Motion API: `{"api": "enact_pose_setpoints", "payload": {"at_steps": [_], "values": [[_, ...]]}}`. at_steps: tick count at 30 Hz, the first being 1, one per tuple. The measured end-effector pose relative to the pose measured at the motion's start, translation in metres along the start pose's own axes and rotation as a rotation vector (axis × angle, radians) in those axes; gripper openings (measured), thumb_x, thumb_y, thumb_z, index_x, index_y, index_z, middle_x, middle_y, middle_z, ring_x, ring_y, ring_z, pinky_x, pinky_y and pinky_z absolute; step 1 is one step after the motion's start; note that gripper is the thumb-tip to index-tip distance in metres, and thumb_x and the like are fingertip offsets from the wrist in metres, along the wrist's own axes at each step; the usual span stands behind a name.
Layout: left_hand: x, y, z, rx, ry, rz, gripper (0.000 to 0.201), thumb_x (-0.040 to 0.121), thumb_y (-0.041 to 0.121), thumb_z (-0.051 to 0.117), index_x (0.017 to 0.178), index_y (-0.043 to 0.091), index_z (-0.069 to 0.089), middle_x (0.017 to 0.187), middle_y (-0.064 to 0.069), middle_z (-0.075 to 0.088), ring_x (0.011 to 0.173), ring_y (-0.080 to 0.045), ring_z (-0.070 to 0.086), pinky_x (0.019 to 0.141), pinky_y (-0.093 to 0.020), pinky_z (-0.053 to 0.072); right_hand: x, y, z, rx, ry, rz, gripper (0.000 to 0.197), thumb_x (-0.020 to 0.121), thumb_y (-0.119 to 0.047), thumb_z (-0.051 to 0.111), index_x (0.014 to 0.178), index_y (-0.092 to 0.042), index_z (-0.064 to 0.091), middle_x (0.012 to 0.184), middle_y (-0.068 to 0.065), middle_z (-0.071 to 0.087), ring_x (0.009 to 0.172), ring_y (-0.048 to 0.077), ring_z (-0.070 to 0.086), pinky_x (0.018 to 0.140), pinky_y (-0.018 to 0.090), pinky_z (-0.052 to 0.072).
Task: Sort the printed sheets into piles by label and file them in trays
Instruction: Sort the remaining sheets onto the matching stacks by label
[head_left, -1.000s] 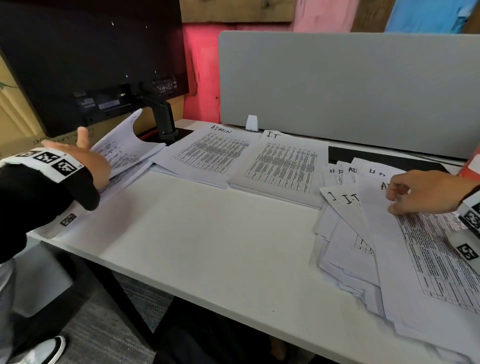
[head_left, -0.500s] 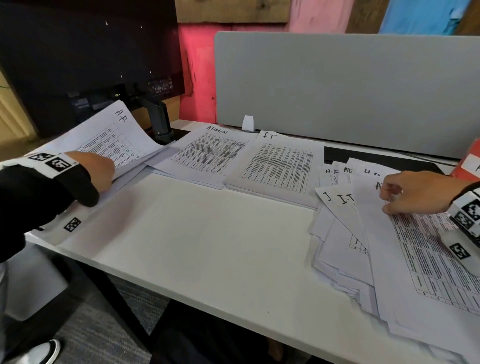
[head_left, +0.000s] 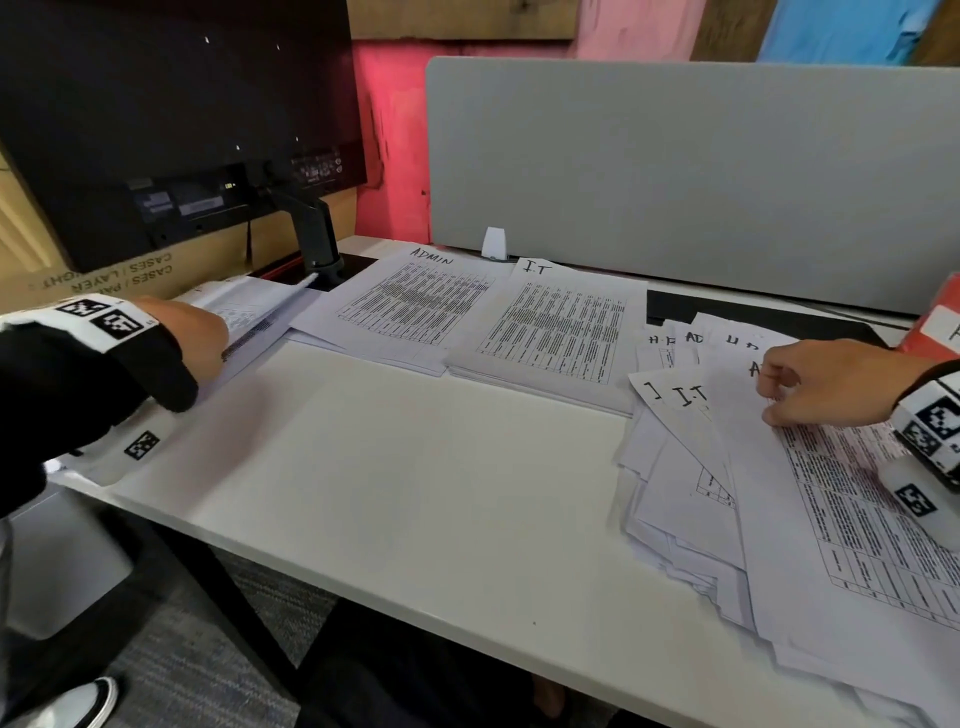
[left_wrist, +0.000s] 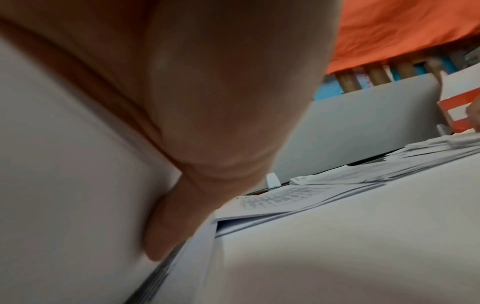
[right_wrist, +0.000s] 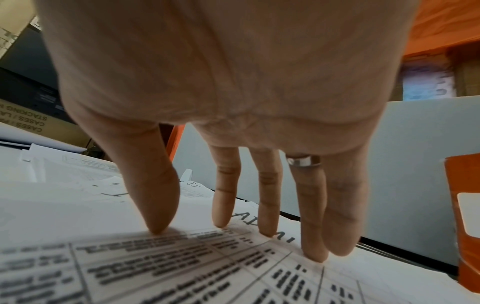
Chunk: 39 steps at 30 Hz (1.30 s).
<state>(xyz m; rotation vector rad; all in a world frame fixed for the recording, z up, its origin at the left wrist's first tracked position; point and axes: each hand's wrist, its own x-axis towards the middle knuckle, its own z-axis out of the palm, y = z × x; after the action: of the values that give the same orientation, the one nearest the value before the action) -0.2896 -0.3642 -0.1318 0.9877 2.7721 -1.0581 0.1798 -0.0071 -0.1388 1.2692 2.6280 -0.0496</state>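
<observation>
On the counter (head_left: 415, 493) at 9 o'clock, left hand (head_left: 200, 338) flat on sheet pile (head_left: 249, 317); at 3 o'clock, right hand (head_left: 826, 382), fingers straight, fingertips (right_wrist: 314, 255) pressing unsorted sheets (head_left: 779, 493).

Bare bench (head_left: 415, 493) lies open from centre to six o'clock. Paper piles (head_left: 550, 332) line twelve o'clock, backed by a grey divider (head_left: 675, 171); a monitor (head_left: 171, 114) blocks ten o'clock, fanned sheets (head_left: 691, 467) crowd three o'clock.

Soft, even light fell on the white desk (head_left: 415, 493), with faint shadows under the right hand (right_wrist: 233, 92). The left hand (left_wrist: 194, 102) filled its view, blurred; edges bowed.
</observation>
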Motion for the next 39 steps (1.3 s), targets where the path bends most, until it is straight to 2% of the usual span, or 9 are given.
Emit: {"api": "enact_pose_setpoints", "payload": {"at_steps": [5,9,12,17,20,25,28,34,39], "values": [[0.016,-0.009,0.013,0.070,0.015,0.031,0.011,0.091,0.028,0.061,0.096,0.022,0.053,0.075,0.009,0.050,0.067,-0.006,0.049,0.065,-0.017,0.040,0.000,-0.001,0.001,-0.008,0.002,-0.012,0.020,0.086,-0.040,0.077,0.095,-0.033,0.060,0.103,-0.011,0.061,0.092,0.010,0.060,0.084,0.031,0.050],[0.009,-0.013,0.022,0.069,0.048,0.038,0.019,0.094,0.029,0.054,0.112,0.023,0.060,0.084,0.009,0.055,0.075,-0.006,0.055,0.065,-0.016,0.043,0.000,-0.002,0.000,-0.007,0.000,-0.017,0.020,0.087,-0.039,0.077,0.096,-0.032,0.061,0.103,-0.011,0.060,0.093,0.010,0.060,0.085,0.031,0.050],[0.009,-0.017,0.042,-0.002,0.117,-0.016,0.038,0.089,0.039,0.040,0.117,0.029,0.063,0.097,0.007,0.065,0.087,-0.016,0.063,0.082,-0.028,0.051,0.001,0.000,0.001,-0.006,-0.008,-0.020,0.020,0.087,-0.038,0.077,0.097,-0.031,0.061,0.103,-0.010,0.060,0.095,0.011,0.060,0.089,0.033,0.052],[-0.003,-0.021,0.061,-0.042,0.196,0.043,0.046,0.081,0.043,0.030,0.118,0.050,0.057,0.088,0.013,0.063,0.080,-0.014,0.062,0.077,-0.030,0.053,0.004,0.001,0.001,-0.018,-0.006,-0.028,0.019,0.087,-0.039,0.076,0.096,-0.031,0.061,0.102,-0.009,0.061,0.092,0.011,0.061,0.084,0.032,0.052],[-0.012,-0.020,0.053,-0.049,0.142,0.030,0.047,0.086,0.042,0.030,0.127,0.046,0.053,0.100,0.011,0.064,0.089,-0.014,0.062,0.084,-0.030,0.053,0.006,0.001,0.002,-0.020,-0.004,-0.032,0.018,0.088,-0.038,0.076,0.094,-0.030,0.060,0.101,-0.009,0.062,0.090,0.011,0.061,0.076,0.029,0.047],[-0.015,-0.024,0.047,-0.024,0.088,0.054,0.039,0.094,0.042,0.035,0.129,0.036,0.052,0.112,0.007,0.062,0.100,-0.016,0.061,0.089,-0.028,0.051,0.007,0.003,0.004,-0.026,-0.001,-0.022,0.018,0.087,-0.038,0.076,0.093,-0.032,0.060,0.101,-0.009,0.061,0.090,0.009,0.061,0.078,0.029,0.048],[-0.002,-0.033,0.056,-0.034,0.061,0.059,0.048,0.083,0.046,0.033,0.124,0.037,0.056,0.108,0.006,0.063,0.098,-0.017,0.061,0.091,-0.031,0.051,0.008,0.004,0.004,-0.019,0.007,-0.025,0.018,0.086,-0.040,0.077,0.091,-0.032,0.061,0.099,-0.009,0.063,0.089,0.010,0.061,0.079,0.032,0.050],[0.024,-0.044,0.068,-0.097,0.123,0.011,0.048,0.080,0.044,0.038,0.122,0.035,0.059,0.108,0.007,0.067,0.095,-0.019,0.063,0.089,-0.032,0.052,0.008,0.004,0.004,-0.036,0.004,-0.039,0.017,0.088,-0.040,0.075,0.093,-0.032,0.060,0.100,-0.009,0.063,0.090,0.010,0.061,0.080,0.031,0.049],[0.027,-0.046,0.073,-0.083,0.127,-0.006,0.051,0.077,0.042,0.039,0.125,0.040,0.057,0.083,0.010,0.059,0.080,-0.016,0.062,0.079,-0.030,0.055,0.011,0.006,0.006,-0.044,0.003,-0.042,0.019,0.086,-0.042,0.075,0.091,-0.034,0.059,0.098,-0.009,0.063,0.087,0.009,0.061,0.076,0.029,0.047]]}}
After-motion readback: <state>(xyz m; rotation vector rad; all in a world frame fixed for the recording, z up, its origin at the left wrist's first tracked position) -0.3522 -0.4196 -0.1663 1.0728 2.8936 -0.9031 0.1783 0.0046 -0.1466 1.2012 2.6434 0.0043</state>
